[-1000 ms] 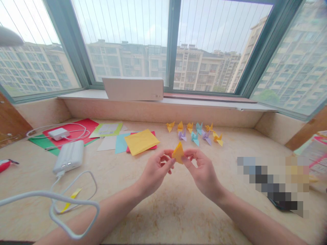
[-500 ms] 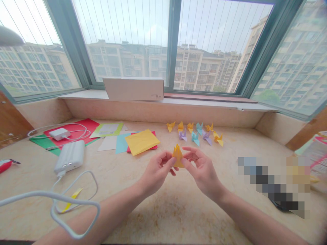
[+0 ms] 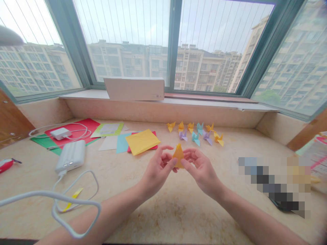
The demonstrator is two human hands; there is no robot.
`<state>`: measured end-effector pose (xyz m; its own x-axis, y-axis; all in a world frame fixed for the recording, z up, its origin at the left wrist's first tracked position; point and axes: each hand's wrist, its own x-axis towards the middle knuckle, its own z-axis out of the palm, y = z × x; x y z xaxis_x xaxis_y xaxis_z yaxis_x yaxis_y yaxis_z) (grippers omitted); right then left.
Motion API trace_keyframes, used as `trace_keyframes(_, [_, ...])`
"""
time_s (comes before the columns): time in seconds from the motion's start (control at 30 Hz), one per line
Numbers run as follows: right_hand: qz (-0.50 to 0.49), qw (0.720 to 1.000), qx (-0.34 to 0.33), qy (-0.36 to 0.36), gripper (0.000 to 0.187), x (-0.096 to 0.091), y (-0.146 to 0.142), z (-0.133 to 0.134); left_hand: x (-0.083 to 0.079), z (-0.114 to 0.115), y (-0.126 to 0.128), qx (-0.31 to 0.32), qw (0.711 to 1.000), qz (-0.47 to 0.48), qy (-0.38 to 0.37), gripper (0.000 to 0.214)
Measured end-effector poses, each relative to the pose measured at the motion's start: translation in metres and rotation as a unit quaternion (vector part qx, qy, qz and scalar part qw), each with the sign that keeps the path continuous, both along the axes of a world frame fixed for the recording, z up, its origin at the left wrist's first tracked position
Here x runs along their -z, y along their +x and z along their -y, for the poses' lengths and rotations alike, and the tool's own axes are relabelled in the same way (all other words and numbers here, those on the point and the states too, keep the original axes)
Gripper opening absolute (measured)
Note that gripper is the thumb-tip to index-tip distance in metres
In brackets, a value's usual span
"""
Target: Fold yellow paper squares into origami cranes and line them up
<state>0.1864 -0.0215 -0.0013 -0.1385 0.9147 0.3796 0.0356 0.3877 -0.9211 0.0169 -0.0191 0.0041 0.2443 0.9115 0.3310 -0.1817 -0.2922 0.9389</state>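
Note:
A folded piece of yellow origami paper point(image 3: 179, 156), pointed at the top, is held upright between both hands above the tabletop. My left hand point(image 3: 161, 166) pinches its left lower edge, thumb in front and index finger raised away from it. On the other side my right hand point(image 3: 199, 167) pinches the right lower edge with its thumb in front; its other fingers curl behind. Just beyond the hands stand several finished paper cranes in two rows, among them a yellow crane point(image 3: 218, 139), a blue crane point(image 3: 195, 138) and a purple crane point(image 3: 183, 135).
Left of the hands lie yellow paper sheets point(image 3: 142, 142) over red and blue ones. A white power bank point(image 3: 71, 156) with a looping cable point(image 3: 76, 194) sits at the left. A white box point(image 3: 135, 89) stands on the sill. At the right is a blurred-out dark object point(image 3: 281, 200).
My left index finger has lifted away from the yellow paper. The folded paper now shows a flatter, single-pointed front, where two points showed before. Both hands stay in about the same place.

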Motion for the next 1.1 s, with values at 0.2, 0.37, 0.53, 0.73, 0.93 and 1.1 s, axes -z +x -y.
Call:
trace_keyframes(0.2, [0.020,1.000,0.006,0.012,0.021,0.0011,0.0003,-0.0005,-0.0018,0.0012,-0.0023,-0.002,0.999,-0.048,0.011,0.031])
trace_keyframes(0.37, [0.023,1.000,0.001,0.010,0.021,0.0028,0.0006,0.0000,-0.0018,-0.0009,-0.0036,-0.042,0.997,-0.058,0.027,0.031])
trace_keyframes(0.53, [0.026,0.999,-0.017,0.011,0.019,0.0017,0.0003,-0.0008,0.0012,0.0002,-0.0039,-0.080,0.992,-0.080,0.053,0.029])
trace_keyframes(0.73, [0.049,0.998,-0.004,0.040,0.017,0.0032,0.0015,-0.0019,-0.0013,0.0036,-0.0081,-0.102,0.962,-0.169,0.189,0.022])
trace_keyframes(0.93, [0.058,0.996,0.021,0.066,0.014,0.0029,0.0006,-0.0004,-0.0043,0.0040,-0.0081,-0.097,0.958,-0.178,0.201,0.017])
trace_keyframes(1.1, [0.061,0.995,0.025,0.069,0.015,0.0037,0.0003,-0.0006,-0.0060,0.0041,-0.0073,-0.114,0.957,-0.167,0.207,0.014])
